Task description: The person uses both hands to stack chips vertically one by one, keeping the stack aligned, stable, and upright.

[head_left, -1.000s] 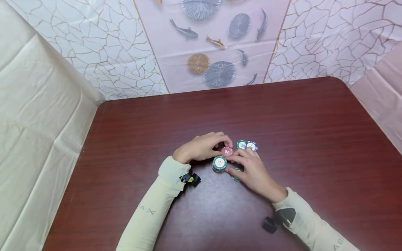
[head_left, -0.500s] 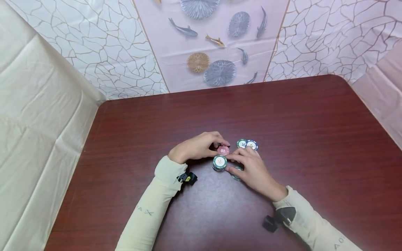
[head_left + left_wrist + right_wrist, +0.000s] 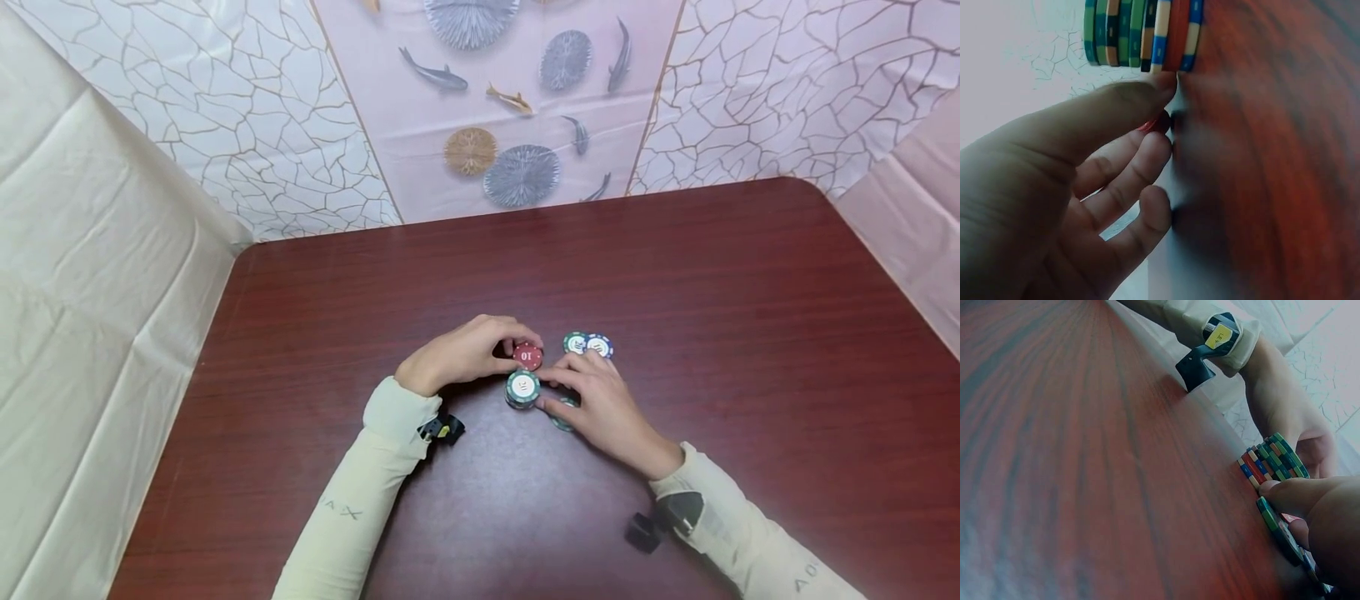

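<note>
A stack of mixed poker chips (image 3: pixel 522 387), with a green and white one on top, stands on the table between the hands. My left hand (image 3: pixel 461 354) holds a red poker chip (image 3: pixel 527 357) marked 10 between its thumb and curled fingers, just behind the stack. In the left wrist view its thumb (image 3: pixel 1110 112) lies close to the stack's bottom. My right hand (image 3: pixel 600 408) grips the stack's right side with thumb and index finger. The right wrist view shows the striped edges of the stack (image 3: pixel 1272 461) by the right thumb.
A green chip (image 3: pixel 576 342) and a blue chip (image 3: pixel 599 346) lie overlapping behind my right hand. Another green chip (image 3: pixel 564 416) is partly covered by that hand. The dark red wooden table (image 3: pixel 360 283) ends at a patterned cloth (image 3: pixel 300 167).
My left hand has drawn the red chip a little to the left, from beside the right index finger to behind the stack. My right hand has stayed at the stack.
</note>
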Demonstrator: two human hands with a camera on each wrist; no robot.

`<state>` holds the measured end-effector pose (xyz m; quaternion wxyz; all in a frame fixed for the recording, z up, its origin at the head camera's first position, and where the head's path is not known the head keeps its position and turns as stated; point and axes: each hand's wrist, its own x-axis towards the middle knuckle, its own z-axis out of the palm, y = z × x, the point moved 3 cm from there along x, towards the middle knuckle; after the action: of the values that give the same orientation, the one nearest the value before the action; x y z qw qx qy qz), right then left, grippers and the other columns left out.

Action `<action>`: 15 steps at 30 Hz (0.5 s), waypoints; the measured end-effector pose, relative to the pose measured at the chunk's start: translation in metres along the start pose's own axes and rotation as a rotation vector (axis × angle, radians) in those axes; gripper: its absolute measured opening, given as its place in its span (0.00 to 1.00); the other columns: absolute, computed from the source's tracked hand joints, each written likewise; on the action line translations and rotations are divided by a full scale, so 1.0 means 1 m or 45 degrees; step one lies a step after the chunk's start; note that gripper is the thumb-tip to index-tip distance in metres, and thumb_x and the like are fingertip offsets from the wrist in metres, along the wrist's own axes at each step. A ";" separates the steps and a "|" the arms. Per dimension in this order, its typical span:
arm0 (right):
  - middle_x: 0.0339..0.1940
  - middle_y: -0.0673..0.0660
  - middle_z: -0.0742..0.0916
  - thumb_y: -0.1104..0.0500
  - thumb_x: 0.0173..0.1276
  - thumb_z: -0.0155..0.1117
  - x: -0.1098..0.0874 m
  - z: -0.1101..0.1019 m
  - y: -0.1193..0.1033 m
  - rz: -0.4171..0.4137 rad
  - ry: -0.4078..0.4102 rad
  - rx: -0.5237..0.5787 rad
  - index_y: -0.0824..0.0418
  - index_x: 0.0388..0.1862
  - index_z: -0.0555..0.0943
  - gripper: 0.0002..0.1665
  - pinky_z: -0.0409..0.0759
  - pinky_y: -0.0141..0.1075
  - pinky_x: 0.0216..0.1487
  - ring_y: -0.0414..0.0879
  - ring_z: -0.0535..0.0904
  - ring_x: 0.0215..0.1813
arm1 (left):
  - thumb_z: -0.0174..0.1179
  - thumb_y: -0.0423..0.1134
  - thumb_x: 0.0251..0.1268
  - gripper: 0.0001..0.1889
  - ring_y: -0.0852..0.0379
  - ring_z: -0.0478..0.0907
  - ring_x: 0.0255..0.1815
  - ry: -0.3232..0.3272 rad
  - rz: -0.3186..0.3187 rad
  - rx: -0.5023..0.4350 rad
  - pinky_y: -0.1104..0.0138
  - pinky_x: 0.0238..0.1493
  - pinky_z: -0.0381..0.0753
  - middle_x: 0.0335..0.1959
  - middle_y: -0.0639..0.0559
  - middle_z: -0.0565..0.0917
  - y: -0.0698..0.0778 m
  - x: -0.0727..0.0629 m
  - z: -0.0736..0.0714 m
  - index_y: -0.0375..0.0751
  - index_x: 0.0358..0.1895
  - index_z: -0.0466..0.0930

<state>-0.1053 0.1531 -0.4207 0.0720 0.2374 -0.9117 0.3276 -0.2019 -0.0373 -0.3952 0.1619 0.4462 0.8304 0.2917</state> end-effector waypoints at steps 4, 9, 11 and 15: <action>0.43 0.49 0.86 0.54 0.63 0.82 -0.001 -0.001 0.001 0.002 0.005 -0.010 0.57 0.52 0.91 0.20 0.71 0.47 0.52 0.47 0.74 0.46 | 0.71 0.34 0.69 0.19 0.58 0.79 0.44 -0.028 -0.044 0.031 0.70 0.49 0.79 0.50 0.51 0.85 0.001 0.001 -0.002 0.41 0.62 0.86; 0.43 0.50 0.87 0.55 0.62 0.82 -0.001 -0.003 0.001 0.017 -0.002 -0.007 0.58 0.52 0.91 0.19 0.71 0.48 0.54 0.48 0.74 0.46 | 0.71 0.35 0.69 0.18 0.59 0.79 0.46 -0.007 -0.084 0.022 0.70 0.51 0.79 0.53 0.51 0.86 -0.001 0.000 -0.004 0.41 0.61 0.86; 0.44 0.50 0.87 0.54 0.63 0.82 0.000 -0.002 0.000 0.028 -0.017 0.002 0.58 0.52 0.91 0.20 0.71 0.48 0.54 0.48 0.74 0.47 | 0.72 0.35 0.69 0.19 0.59 0.79 0.47 0.015 -0.095 0.008 0.69 0.52 0.79 0.53 0.51 0.86 -0.003 -0.004 -0.006 0.41 0.61 0.86; 0.44 0.49 0.87 0.54 0.64 0.81 0.001 -0.002 -0.001 0.044 -0.042 0.006 0.57 0.53 0.90 0.20 0.71 0.48 0.55 0.48 0.74 0.48 | 0.74 0.37 0.68 0.19 0.59 0.79 0.43 0.090 -0.120 -0.067 0.67 0.47 0.80 0.50 0.55 0.86 -0.004 -0.012 -0.014 0.44 0.60 0.86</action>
<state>-0.1053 0.1534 -0.4186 0.0507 0.2272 -0.9160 0.3268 -0.2054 -0.0544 -0.3867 0.1577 0.3918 0.8476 0.3213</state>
